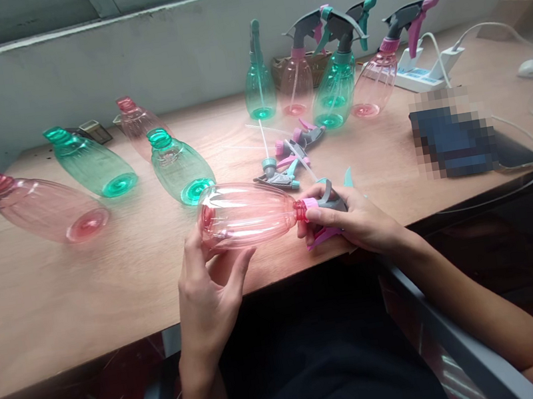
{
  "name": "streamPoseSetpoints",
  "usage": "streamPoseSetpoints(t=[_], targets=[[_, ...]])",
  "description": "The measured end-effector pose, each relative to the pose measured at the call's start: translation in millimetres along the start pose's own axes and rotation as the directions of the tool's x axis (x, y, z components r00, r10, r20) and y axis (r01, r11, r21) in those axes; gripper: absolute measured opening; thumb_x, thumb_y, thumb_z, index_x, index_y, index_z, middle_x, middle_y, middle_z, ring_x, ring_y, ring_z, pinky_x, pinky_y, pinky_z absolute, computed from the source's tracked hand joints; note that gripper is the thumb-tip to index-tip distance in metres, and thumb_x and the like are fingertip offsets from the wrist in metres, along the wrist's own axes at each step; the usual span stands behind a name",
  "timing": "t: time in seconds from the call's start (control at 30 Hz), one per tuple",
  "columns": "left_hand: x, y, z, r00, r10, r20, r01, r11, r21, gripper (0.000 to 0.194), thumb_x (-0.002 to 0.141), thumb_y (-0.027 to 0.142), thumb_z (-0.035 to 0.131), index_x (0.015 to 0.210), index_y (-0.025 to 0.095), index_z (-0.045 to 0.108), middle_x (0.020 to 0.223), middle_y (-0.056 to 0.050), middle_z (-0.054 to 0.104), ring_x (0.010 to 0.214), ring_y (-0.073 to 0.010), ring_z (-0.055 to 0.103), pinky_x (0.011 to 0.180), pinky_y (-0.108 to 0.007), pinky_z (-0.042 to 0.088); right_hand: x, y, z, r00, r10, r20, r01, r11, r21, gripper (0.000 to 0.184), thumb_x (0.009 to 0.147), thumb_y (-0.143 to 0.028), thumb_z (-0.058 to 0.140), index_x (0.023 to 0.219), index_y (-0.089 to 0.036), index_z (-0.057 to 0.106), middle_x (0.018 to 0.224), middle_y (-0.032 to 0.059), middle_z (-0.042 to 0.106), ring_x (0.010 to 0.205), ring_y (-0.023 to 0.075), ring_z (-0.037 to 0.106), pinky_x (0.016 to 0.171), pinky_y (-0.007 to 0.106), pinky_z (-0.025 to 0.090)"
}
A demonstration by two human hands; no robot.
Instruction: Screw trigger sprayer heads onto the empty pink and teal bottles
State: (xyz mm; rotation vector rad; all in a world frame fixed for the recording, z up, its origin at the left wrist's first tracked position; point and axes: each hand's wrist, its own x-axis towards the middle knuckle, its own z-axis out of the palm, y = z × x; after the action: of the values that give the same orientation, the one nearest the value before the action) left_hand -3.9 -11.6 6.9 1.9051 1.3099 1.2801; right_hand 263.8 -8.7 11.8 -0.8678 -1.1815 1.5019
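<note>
A clear pink bottle point(248, 212) lies sideways in the air above the table's front edge, its neck to the right. My left hand point(212, 289) holds its base end, fingers behind it and thumb apart below. At the neck, my right hand point(350, 216) is closed on a spray head point(330, 199) with a pink collar, which meets the bottle's mouth. Whether the collar is threaded on cannot be told. Behind the bottle lie loose spray heads point(275, 174) with straws. To the left stand bottles without heads, such as a green bottle point(180, 166) and another pink bottle point(45, 207).
Several bottles with spray heads fitted, among them a green spray bottle point(259, 86), stand at the back of the wooden table point(85, 302). Rightward are a power strip point(421, 75), white cables, a partly pixelated dark object point(459, 138) and a cardboard box point(526, 0).
</note>
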Motion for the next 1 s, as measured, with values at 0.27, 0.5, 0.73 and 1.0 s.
streamPoseSetpoints(t=[0.27, 0.5, 0.73, 1.0], targets=[[0.7, 0.3, -0.1, 1.0, 0.009, 0.005, -0.009, 1.0, -0.005, 0.071, 0.093, 0.036, 0.081, 0.156, 0.038, 0.048, 0.158, -0.006, 0.057, 0.121, -0.025, 0.074, 0.11, -0.045, 0.064, 0.5, -0.4, -0.1, 1.0, 0.006, 0.002, -0.006, 1.0, 0.009, 0.027, 0.095, -0.039, 0.085, 0.106, -0.019, 0.07, 0.088, 0.0053, 0.081, 0.077, 0.0207, 0.079, 0.073, 0.032, 0.068], [1.1, 0.2, -0.2, 1.0, 0.014, 0.006, -0.014, 1.0, -0.004, 0.072, 0.093, 0.035, 0.081, 0.156, 0.037, 0.048, 0.16, -0.007, 0.056, 0.122, -0.0253, 0.074, 0.109, -0.044, 0.065, 0.2, -0.4, 0.0, 1.0, 0.002, 0.002, -0.002, 1.0, 0.005, 0.027, 0.095, -0.038, 0.084, 0.107, -0.019, 0.069, 0.087, 0.005, 0.081, 0.075, 0.0203, 0.079, 0.073, 0.032, 0.068], [0.5, -0.3, -0.6, 1.0, 0.007, 0.008, -0.007, 1.0, 0.002, 0.073, 0.093, 0.035, 0.081, 0.157, 0.034, 0.047, 0.157, -0.009, 0.057, 0.119, -0.0252, 0.075, 0.108, -0.044, 0.065, 0.2, -0.3, 0.5, 1.0, -0.009, 0.015, 0.009, 1.0, 0.004, 0.025, 0.097, -0.038, 0.083, 0.106, -0.019, 0.069, 0.087, 0.0047, 0.081, 0.077, 0.0205, 0.079, 0.074, 0.032, 0.067], [0.3, -2.4, -0.6, 1.0, 0.004, 0.002, -0.004, 1.0, 0.002, 0.072, 0.092, 0.035, 0.081, 0.156, 0.034, 0.048, 0.155, -0.01, 0.059, 0.118, -0.0249, 0.075, 0.109, -0.045, 0.065, 0.5, 0.5, -0.2, 1.0, -0.004, 0.01, 0.004, 1.0, 0.003, 0.027, 0.095, -0.039, 0.084, 0.107, -0.02, 0.069, 0.087, 0.005, 0.081, 0.077, 0.0215, 0.079, 0.074, 0.034, 0.067]])
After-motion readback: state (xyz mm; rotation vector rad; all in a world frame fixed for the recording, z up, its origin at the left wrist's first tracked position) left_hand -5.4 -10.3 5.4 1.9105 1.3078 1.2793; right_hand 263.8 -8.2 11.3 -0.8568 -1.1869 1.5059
